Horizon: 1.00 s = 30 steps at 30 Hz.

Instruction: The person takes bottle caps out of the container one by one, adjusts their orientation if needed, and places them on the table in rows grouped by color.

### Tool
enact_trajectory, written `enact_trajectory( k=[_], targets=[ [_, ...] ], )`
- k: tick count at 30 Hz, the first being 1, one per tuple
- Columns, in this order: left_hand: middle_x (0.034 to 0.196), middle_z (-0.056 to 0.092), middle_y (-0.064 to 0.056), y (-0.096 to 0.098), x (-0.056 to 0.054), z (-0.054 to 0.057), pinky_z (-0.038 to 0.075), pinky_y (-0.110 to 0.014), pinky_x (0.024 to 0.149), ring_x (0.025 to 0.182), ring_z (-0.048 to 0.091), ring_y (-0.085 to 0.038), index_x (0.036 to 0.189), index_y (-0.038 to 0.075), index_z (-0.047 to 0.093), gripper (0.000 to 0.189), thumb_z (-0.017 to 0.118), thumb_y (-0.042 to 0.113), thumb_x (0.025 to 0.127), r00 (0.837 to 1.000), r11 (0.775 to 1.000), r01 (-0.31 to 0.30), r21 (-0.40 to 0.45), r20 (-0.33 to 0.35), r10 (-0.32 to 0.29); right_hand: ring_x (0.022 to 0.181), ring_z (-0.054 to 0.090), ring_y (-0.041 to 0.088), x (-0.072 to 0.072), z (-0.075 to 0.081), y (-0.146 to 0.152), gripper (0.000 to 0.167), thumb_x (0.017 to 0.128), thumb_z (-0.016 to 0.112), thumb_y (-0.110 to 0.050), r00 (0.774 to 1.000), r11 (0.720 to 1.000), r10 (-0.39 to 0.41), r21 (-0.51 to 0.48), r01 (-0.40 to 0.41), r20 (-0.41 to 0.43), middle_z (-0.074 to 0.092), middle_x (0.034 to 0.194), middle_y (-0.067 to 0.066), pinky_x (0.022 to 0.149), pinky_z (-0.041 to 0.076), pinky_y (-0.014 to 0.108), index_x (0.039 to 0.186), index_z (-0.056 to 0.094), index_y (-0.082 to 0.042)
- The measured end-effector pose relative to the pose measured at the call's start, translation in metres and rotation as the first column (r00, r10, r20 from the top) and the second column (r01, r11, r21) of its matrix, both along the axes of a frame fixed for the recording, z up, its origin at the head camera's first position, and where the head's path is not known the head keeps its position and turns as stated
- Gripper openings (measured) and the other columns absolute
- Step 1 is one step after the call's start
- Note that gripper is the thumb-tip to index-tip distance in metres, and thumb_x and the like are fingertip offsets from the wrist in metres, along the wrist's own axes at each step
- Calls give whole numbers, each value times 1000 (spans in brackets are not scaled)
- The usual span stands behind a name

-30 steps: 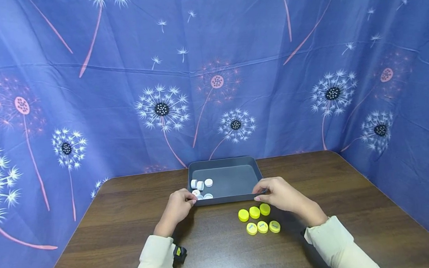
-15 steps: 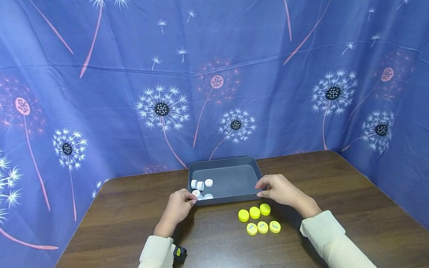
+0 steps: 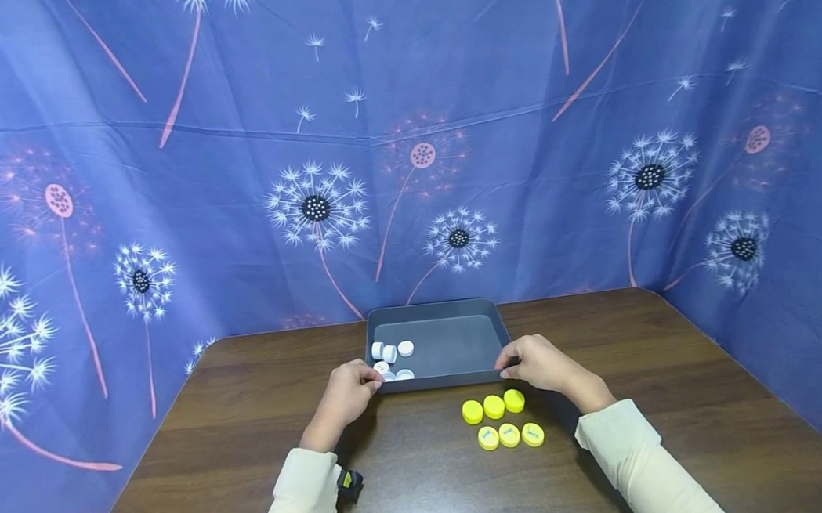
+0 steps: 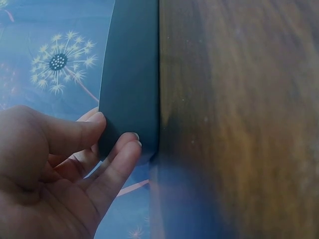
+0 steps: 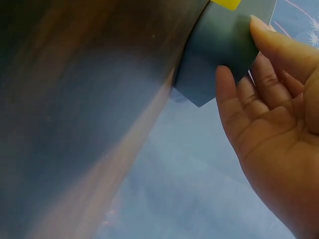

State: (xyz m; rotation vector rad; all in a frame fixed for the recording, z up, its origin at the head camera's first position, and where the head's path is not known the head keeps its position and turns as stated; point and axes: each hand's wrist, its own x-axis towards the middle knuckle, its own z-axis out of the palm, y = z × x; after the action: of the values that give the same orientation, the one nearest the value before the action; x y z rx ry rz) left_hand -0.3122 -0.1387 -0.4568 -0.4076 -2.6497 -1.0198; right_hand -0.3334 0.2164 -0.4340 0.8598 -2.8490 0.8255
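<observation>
L hand [image 3: 345,394] pinches tray [image 3: 455,342] rim abt 8 o'clock, R hand [image 3: 541,365] same at 4, white caps [image 3: 389,353] inside nr 8-9.

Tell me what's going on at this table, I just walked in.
A person has a dark tray by its two near corners, the left grip at one and the right grip at the other. White caps sit inside, gathered toward the tray's left side. Six yellow caps lie outside it, on the wooden table in front, in two rows of three.
</observation>
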Motion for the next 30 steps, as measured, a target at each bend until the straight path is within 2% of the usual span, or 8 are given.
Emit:
enact_trajectory(
  k=[14, 23, 26, 30],
  targets=[
    [80, 65, 3, -1, -2, 0, 52, -30, 69, 74, 61, -12, 82, 3, 76, 6, 75, -2, 83, 999, 1000, 18, -19, -49, -19, 85, 68, 17, -4, -1, -2, 10, 81, 77, 0, 1000, 1000, 15, 1, -15, -16, 75, 84, -4, 74, 55, 35, 85, 78, -9],
    [85, 65, -1, -3, 0, 11, 49, -28, 62, 71, 57, -11, 94, 3, 77, 10, 77, 7, 84, 994, 1000, -24, -15, -106, 22, 83, 67, 16, -6, -4, -2, 6, 84, 76, -4, 999, 1000, 3, -12, -3, 34, 75, 87, 3, 69, 55, 30, 86, 78, -10],
    [87, 66, -3, -3, -4, 15, 50, -29, 63, 73, 58, -13, 95, 2, 77, 12, 77, 8, 85, 993, 999, -17, -29, -119, 14, 83, 67, 16, -6, -3, -3, 8, 84, 75, -3, 999, 1000, -3, -14, 4, 37, 75, 87, 3, 69, 55, 30, 86, 78, -11],
    [90, 67, -5, -4, -15, 20, 53, -33, 68, 79, 63, -17, 96, 2, 77, 16, 79, 9, 83, 992, 998, -21, -64, -126, 13, 83, 67, 16, -6, -2, -4, 8, 85, 75, -3, 999, 1000, -7, -12, 7, 36, 74, 84, 3, 69, 55, 31, 86, 78, -11]
  ],
)
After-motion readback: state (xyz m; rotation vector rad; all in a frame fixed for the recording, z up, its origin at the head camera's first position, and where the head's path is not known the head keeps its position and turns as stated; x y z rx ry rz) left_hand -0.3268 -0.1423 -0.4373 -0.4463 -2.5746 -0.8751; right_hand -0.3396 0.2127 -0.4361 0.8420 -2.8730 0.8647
